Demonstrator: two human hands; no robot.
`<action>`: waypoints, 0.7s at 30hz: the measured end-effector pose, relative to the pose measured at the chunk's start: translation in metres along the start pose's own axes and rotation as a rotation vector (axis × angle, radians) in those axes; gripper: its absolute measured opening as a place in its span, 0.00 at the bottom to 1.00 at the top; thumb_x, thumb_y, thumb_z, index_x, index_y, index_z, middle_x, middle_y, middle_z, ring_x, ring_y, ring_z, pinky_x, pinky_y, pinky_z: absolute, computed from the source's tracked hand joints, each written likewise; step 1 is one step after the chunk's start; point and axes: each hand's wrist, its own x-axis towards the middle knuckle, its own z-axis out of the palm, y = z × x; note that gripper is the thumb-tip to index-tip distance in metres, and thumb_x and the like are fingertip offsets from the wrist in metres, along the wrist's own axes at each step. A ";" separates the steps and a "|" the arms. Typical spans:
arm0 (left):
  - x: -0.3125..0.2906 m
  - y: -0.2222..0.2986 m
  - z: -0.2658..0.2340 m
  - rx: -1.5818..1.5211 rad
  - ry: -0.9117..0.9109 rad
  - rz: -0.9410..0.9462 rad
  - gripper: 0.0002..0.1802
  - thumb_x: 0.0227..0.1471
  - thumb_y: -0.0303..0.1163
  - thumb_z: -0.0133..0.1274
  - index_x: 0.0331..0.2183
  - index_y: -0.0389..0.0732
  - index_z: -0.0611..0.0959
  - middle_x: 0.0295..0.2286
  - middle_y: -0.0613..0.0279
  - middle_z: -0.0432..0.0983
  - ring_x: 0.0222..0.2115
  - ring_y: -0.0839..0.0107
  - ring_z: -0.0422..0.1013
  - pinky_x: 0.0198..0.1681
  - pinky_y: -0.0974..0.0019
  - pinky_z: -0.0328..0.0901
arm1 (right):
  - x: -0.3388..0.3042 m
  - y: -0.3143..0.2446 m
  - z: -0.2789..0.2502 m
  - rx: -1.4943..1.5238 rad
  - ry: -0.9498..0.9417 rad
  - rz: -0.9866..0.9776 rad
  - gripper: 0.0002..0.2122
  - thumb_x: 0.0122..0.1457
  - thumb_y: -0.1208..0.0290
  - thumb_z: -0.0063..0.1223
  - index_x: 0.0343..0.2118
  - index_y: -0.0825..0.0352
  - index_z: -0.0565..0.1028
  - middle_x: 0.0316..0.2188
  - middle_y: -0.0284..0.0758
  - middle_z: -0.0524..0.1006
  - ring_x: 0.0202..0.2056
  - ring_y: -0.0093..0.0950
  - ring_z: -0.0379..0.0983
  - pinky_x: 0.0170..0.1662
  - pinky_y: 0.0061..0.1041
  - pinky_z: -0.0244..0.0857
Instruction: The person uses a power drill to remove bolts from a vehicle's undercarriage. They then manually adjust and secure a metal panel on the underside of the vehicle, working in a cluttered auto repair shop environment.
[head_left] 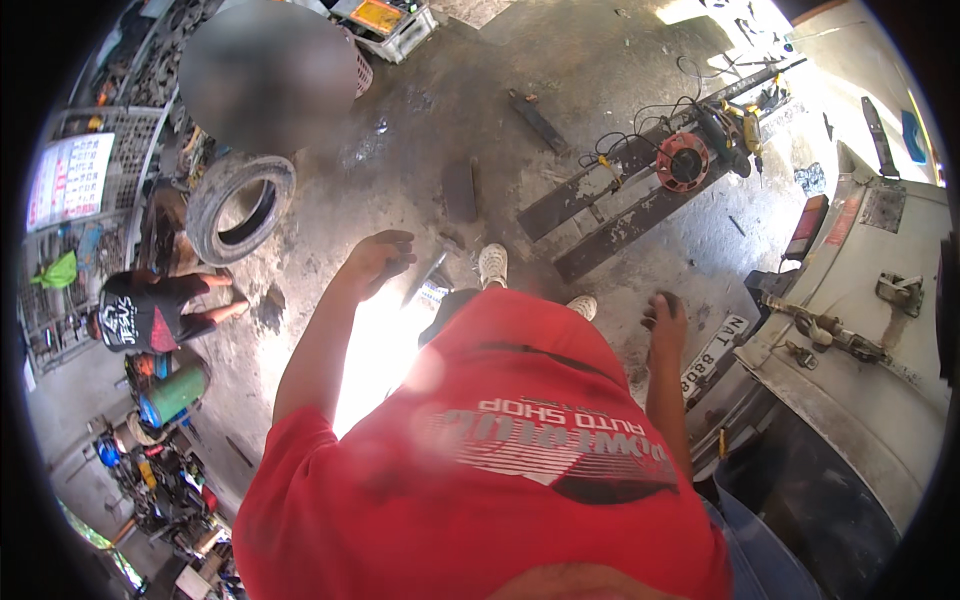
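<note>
My left hand (380, 262) hangs in the air in front of me, its fingers loosely stretched and nothing in them. Just right of it on the floor stands a narrow metal thing with a printed label (430, 291), whose kind I cannot make out. At my right side, my right hand (664, 322) hangs with bent, parted fingers and holds nothing visible. Closest to that hand is a white vehicle (850, 330) with a licence plate (714, 356) at its edge. I wear a red shirt and stand in pale shoes.
Ahead to the right lies a dark metal frame (590, 205) with a red cable reel (683, 162) and a yellow power tool (752, 130). A tyre (240, 210) is at the left, near another person (150, 312) in dark clothes. A flat dark plate (460, 192) lies ahead.
</note>
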 end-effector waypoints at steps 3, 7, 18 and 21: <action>0.005 0.040 -0.025 -0.024 -0.065 0.070 0.26 0.53 0.20 0.46 0.55 0.31 0.76 0.42 0.55 0.76 0.42 0.62 0.75 0.47 0.64 0.70 | 0.022 0.000 0.069 -0.143 -0.210 -0.001 0.16 0.67 0.63 0.53 0.49 0.70 0.75 0.38 0.38 0.80 0.34 0.26 0.76 0.37 0.27 0.71; 0.004 0.106 -0.021 -0.108 -0.107 0.145 0.24 0.55 0.19 0.45 0.55 0.32 0.76 0.41 0.59 0.76 0.38 0.67 0.74 0.42 0.68 0.69 | 0.061 0.003 0.130 -0.473 -0.350 -0.143 0.17 0.65 0.61 0.57 0.47 0.70 0.77 0.37 0.41 0.82 0.36 0.31 0.78 0.40 0.30 0.71; 0.067 0.183 -0.053 -0.056 -0.054 0.147 0.31 0.53 0.21 0.53 0.60 0.37 0.73 0.46 0.57 0.73 0.43 0.61 0.76 0.48 0.64 0.71 | 0.181 -0.081 0.236 -0.655 -0.314 -0.151 0.22 0.60 0.54 0.58 0.45 0.70 0.78 0.41 0.51 0.81 0.45 0.48 0.79 0.49 0.41 0.71; 0.143 0.234 -0.045 -0.096 -0.187 0.141 0.31 0.51 0.19 0.52 0.58 0.38 0.74 0.43 0.58 0.75 0.42 0.61 0.76 0.48 0.64 0.71 | 0.228 -0.115 0.259 -0.593 -0.334 -0.173 0.22 0.60 0.53 0.57 0.46 0.70 0.78 0.42 0.52 0.81 0.46 0.48 0.78 0.50 0.42 0.70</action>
